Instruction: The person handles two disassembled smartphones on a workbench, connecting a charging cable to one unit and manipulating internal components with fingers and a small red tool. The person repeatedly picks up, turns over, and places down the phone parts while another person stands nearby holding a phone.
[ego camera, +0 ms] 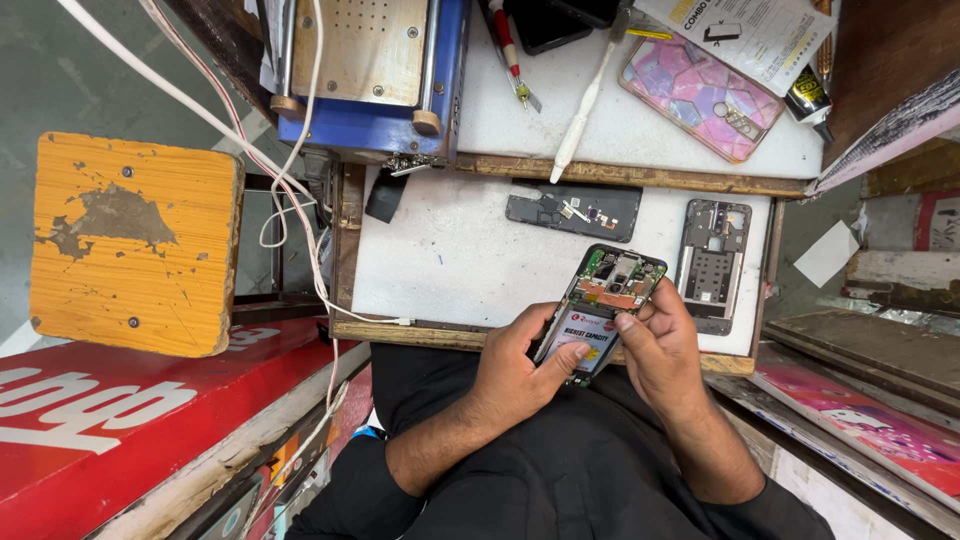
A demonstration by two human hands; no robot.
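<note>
Item, nearest: left hand (520, 370) and right hand (655, 350), both closed around one opened phone (600, 308), held at about 5 o'clock in the view, over the near edge of the white counter (450, 250). Left thumb lies across the phone's battery; right fingers curl round its right side. Back cover off; circuit board and copper-coloured shielding exposed at the far end.

Item: dark trousers of the person (590, 470), beneath the hands, at 6 o'clock.

Item: phone middle frame (712, 262), grey, lying flat on the counter just beside the held phone, at its 3 o'clock.

Item: dark phone panel (575, 211), lying flat, at 12 o'clock from the held phone, near but apart.

Item: white cable (300, 190), trailing down the counter's left edge, at 9 o'clock.

Item: orange wooden stool seat (135, 240), paint worn, well apart at 9 o'clock.

Item: red signboard (120, 410), at 8 o'clock, low left.

Item, upper counter level: white brush (580, 110), lying diagonally at 12 o'clock.

Item: pink patterned phone case (700, 95), at 1 o'clock, near the brush.

Item: blue machine with metal plate (370, 70), at 11 o'clock, farthest left.

Item: red-handled tool (510, 55), between machine and brush.
</note>
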